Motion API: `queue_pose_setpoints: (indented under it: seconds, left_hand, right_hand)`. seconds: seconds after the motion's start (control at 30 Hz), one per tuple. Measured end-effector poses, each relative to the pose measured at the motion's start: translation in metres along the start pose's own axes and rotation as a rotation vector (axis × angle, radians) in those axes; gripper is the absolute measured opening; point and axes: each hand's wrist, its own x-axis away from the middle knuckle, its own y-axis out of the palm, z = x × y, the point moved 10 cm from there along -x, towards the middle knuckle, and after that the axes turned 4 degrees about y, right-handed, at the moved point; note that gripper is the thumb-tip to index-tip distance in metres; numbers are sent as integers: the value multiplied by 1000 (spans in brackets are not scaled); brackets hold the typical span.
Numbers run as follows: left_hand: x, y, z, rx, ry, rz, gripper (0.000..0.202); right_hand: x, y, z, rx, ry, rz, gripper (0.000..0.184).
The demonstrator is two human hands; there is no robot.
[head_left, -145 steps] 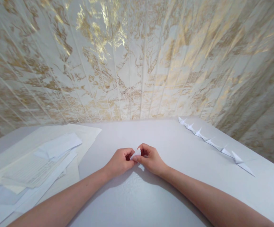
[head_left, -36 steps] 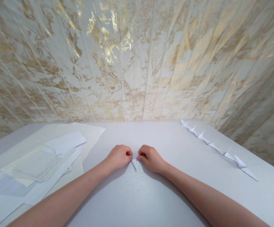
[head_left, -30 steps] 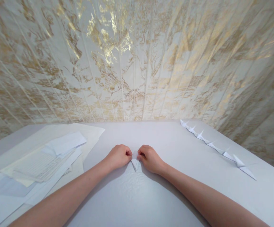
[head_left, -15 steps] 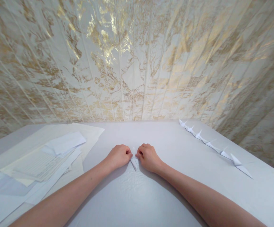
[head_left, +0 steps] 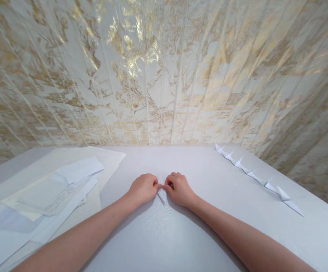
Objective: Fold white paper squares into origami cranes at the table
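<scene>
A small folded piece of white paper (head_left: 162, 196) lies between my two hands at the middle of the table, its narrow point toward me. My left hand (head_left: 144, 187) pinches its left side between thumb and bent fingers. From the other side, my right hand (head_left: 178, 189) grips the right edge the same way. Both thumb tips nearly meet over the paper. The fingers cover most of its upper part, so the exact fold there is hidden.
A row of folded white paper cranes (head_left: 251, 174) runs along the table's right side. Sheets of paper (head_left: 45, 194), some with printed lines, are piled at the left. Behind the white table (head_left: 164, 241) hangs a gold-patterned curtain (head_left: 158, 83).
My thumbs have come closer together over the folded paper, narrowing the gap between my hands. The whole view has shifted very slightly.
</scene>
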Motion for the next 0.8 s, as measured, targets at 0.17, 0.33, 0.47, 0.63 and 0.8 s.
queue_pose_setpoints:
  seconds: [0.17,0.33,0.47,0.63,0.8]
  left_hand:
    - [1,0,1,61,36,-2,10]
    - [2,-1,6,104,99,4,10]
    - [4,-1,10,100,124,-15,12]
    - [8,-1,13,31,112,-27,10]
    - [10,-2,17,-24,133,19,13]
  right_hand:
    - [0,-1,1,-106,-28,-3,5]
    - [2,-1,-3,-95,-71,-31,7]
    - [3,-3,-5,-96,-73,-47,9]
    - [2,-1,-4,-89,-65,-75,9]
    - [2,-1,-2,-101,-58,-72,9]
